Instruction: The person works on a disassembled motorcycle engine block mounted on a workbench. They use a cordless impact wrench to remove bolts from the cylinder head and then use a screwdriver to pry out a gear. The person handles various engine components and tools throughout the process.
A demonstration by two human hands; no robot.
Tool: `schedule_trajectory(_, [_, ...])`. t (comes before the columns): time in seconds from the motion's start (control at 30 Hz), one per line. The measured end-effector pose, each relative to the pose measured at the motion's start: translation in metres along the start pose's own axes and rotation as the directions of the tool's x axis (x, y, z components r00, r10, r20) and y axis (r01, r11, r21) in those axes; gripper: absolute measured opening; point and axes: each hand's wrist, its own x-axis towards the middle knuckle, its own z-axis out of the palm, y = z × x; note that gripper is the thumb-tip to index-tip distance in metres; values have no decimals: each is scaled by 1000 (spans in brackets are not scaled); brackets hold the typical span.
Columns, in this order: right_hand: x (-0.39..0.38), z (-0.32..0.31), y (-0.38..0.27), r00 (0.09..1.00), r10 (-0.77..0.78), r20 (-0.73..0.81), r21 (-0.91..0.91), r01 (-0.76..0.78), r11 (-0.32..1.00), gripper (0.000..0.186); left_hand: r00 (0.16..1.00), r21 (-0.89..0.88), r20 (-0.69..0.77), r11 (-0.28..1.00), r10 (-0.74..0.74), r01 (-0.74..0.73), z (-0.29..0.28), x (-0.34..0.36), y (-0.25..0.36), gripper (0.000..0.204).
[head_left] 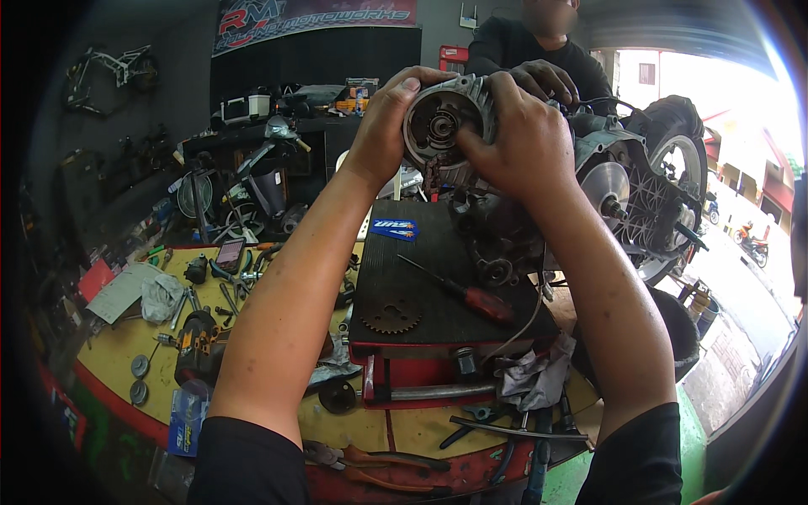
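Up in front of me is a grey metal engine cylinder head [418, 145], its round opening turned toward me. A bearing-like ring [442, 126] shows inside it, and a dirty chain [432, 175] hangs below. My left hand [389, 122] is closed round its left side, thumb near the top. My right hand [528, 139] grips the right side, its thumb reaching to the opening's inner edge. Beneath, on a dark board [379, 278], lie a toothed sprocket [390, 318] and a red-handled screwdriver [484, 303].
A person [547, 63] in dark clothing stands behind the engine and rear wheel [677, 160]. Pliers [379, 459] lie at the yellow bench's [118, 362] front edge. A rag [534, 379] rests near the board. A phone [230, 254] and several tools are at left.
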Motion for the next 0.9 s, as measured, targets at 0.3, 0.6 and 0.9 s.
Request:
schedule_trajectory(0.3, [0,0,0,1000,6,4,-14,-6,1000,47,1000,16,19,1000,-16,16,-2,0,0,53])
schedule_trajectory(0.6, [0,0,-1,1000,1,-1,-40,-1,999,47,997,57,68,998,-31,27,-7,1,-1,58])
schedule_trajectory(0.9, [0,1,0,1000,-7,-14,-40,7,999,48,997,71,62,997,-34,29,-6,0,1,59])
